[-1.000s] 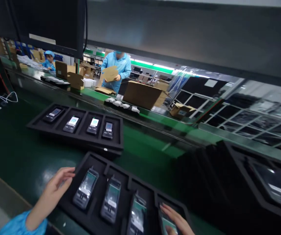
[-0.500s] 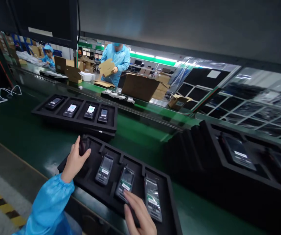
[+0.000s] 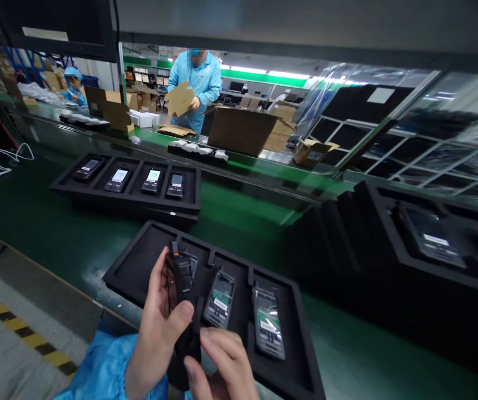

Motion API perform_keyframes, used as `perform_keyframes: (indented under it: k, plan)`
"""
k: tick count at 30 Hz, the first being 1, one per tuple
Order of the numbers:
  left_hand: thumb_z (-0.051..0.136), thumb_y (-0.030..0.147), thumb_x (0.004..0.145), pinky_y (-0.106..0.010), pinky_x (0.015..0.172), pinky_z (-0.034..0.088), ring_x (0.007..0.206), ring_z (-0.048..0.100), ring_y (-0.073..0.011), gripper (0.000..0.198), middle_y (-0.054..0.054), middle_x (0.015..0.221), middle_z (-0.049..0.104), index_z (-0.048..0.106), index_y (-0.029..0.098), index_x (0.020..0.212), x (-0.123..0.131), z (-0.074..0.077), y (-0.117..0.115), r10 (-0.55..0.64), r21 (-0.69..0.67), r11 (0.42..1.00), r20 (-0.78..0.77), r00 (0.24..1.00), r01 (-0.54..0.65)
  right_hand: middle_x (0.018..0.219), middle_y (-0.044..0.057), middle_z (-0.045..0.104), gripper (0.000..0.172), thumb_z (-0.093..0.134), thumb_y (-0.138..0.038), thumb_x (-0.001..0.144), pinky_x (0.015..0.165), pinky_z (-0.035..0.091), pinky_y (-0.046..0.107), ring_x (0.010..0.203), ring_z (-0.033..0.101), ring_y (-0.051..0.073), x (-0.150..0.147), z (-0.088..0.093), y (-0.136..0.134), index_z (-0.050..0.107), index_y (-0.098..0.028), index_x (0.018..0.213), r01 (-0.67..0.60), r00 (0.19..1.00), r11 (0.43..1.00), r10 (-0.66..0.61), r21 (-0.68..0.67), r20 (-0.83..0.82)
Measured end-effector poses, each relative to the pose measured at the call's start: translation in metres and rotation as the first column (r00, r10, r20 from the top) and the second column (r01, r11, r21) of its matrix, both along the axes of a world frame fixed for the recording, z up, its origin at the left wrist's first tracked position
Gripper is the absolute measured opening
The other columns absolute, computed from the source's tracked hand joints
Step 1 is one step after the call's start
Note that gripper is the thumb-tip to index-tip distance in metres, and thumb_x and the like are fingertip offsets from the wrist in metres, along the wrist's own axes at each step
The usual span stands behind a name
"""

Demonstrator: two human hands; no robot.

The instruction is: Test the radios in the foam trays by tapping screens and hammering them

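Observation:
My left hand (image 3: pixel 159 328) is closed around a black handheld radio (image 3: pixel 185 278), turned on edge so its side buttons show, with a small orange mark near the top. My right hand (image 3: pixel 224 361) is at the radio's lower end, thumb and fingers apart; whether the fingertips touch it is unclear. Below both hands lies a black foam tray (image 3: pixel 126 261), its leftmost compartment bare. A radio with a clear front and green inside (image 3: pixel 221 300) and a similar radio in clear film (image 3: pixel 268 322) lie in the tray. Another is mostly hidden behind the held radio.
Behind stands a second foam tray (image 3: pixel 134 204) with several radios, two screens lit white. Tall stacked black trays (image 3: pixel 438 300) rise at the right. A white cable (image 3: pixel 1 166) lies far left on the green bench (image 3: pixel 76 239). Across the bench a co-worker (image 3: pixel 195 83) holds cardboard.
My left hand has lifted the radio from the tray's leftmost compartment and brought it right and nearer. My right hand has moved from above the tray's radios to the lifted radio's lower end.

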State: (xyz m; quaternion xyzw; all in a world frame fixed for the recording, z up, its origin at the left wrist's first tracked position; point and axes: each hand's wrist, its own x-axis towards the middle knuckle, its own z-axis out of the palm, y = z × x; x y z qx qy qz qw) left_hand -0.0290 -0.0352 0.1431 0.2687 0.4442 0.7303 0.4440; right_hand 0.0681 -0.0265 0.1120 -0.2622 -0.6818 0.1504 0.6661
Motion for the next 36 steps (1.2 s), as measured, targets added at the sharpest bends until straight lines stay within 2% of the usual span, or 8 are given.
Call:
perform_keyframes:
  k: [8,12,15,19,22,25,29,36]
  plan:
    - [0.071,0.042,0.079,-0.032,0.102,0.045,0.129,0.044,-0.0282,0.082,-0.008,0.143,0.044,0.024,0.032,0.145,0.003,0.000,-0.005,-0.083,0.019,0.996,0.040,0.996,0.083,0.106,0.008,0.061,0.033,0.049,-0.009,0.086,0.073,0.057,0.036,0.094,0.063,0.022,0.003,-0.009,0.001,0.067,-0.027,0.108,-0.007,0.997,0.999,0.004,0.031,0.080]
    - [0.068,0.043,0.080,-0.034,0.096,0.050,0.116,0.056,-0.0277,0.084,-0.011,0.129,0.056,0.019,0.029,0.147,0.000,-0.005,-0.005,-0.135,-0.039,0.990,0.065,0.989,0.138,0.128,0.010,0.053,0.036,0.046,-0.022,0.093,0.091,0.052,0.046,0.115,0.056,0.027,0.005,-0.012,-0.004,0.056,-0.027,0.126,-0.068,0.995,0.982,0.081,-0.175,0.066]
    - [0.067,0.042,0.082,-0.035,0.099,0.048,0.115,0.056,-0.0263,0.085,-0.009,0.121,0.062,0.016,0.029,0.148,0.000,-0.006,-0.006,-0.147,-0.044,0.988,0.064,0.987,0.150,0.141,0.011,0.045,0.054,0.045,-0.047,0.093,0.097,0.049,0.043,0.125,0.050,0.029,0.007,-0.013,-0.010,0.038,-0.025,0.142,-0.258,0.964,0.846,0.257,-0.467,-0.067]
    - [0.066,0.041,0.083,-0.034,0.101,0.046,0.118,0.054,-0.0252,0.086,-0.007,0.129,0.056,0.011,0.035,0.148,-0.004,-0.003,-0.008,-0.213,-0.056,0.975,0.015,0.977,0.214,0.141,0.007,0.047,0.058,0.057,-0.052,0.086,0.103,0.044,0.038,0.129,0.045,0.026,0.010,-0.010,-0.014,0.045,-0.028,0.138,-0.495,0.865,0.584,0.404,-0.643,-0.298]
    - [0.066,0.045,0.082,-0.038,0.102,0.044,0.120,0.052,-0.0272,0.088,-0.006,0.137,0.048,0.009,0.038,0.148,-0.013,-0.002,-0.010,-0.355,-0.053,0.934,-0.010,0.935,0.354,0.138,0.008,0.051,0.061,0.066,-0.052,0.080,0.104,0.041,0.040,0.128,0.045,0.027,0.014,-0.009,-0.014,0.051,-0.027,0.134,-0.536,0.842,0.516,0.382,-0.669,-0.381]
    - [0.069,0.050,0.077,-0.043,0.102,0.043,0.124,0.046,-0.0310,0.093,-0.005,0.145,0.036,0.009,0.040,0.147,-0.021,-0.003,-0.011,-0.483,-0.022,0.876,-0.061,0.874,0.482,0.135,0.009,0.054,0.059,0.071,-0.049,0.076,0.099,0.047,0.041,0.124,0.051,0.029,0.016,-0.009,-0.013,0.056,-0.026,0.129,-0.555,0.832,0.504,0.331,-0.662,-0.445]
    - [0.067,0.049,0.079,-0.046,0.107,0.037,0.131,0.037,-0.0319,0.094,-0.005,0.150,0.026,0.003,0.041,0.147,-0.025,-0.003,-0.013,-0.547,-0.007,0.835,-0.128,0.827,0.551,0.132,0.010,0.056,0.056,0.074,-0.044,0.074,0.082,0.058,0.033,0.110,0.062,0.029,0.016,-0.010,-0.013,0.060,-0.027,0.125,-0.581,0.813,0.502,0.310,-0.641,-0.494]
    - [0.069,0.043,0.079,-0.047,0.108,0.034,0.130,0.038,-0.0315,0.095,-0.007,0.149,0.027,0.004,0.038,0.148,-0.021,-0.002,-0.011,-0.518,-0.064,0.855,-0.149,0.842,0.515,0.135,0.008,0.054,0.056,0.068,-0.048,0.078,0.093,0.051,0.034,0.118,0.057,0.027,0.019,-0.013,-0.011,0.056,-0.028,0.129,-0.484,0.874,0.586,0.350,-0.650,-0.336]
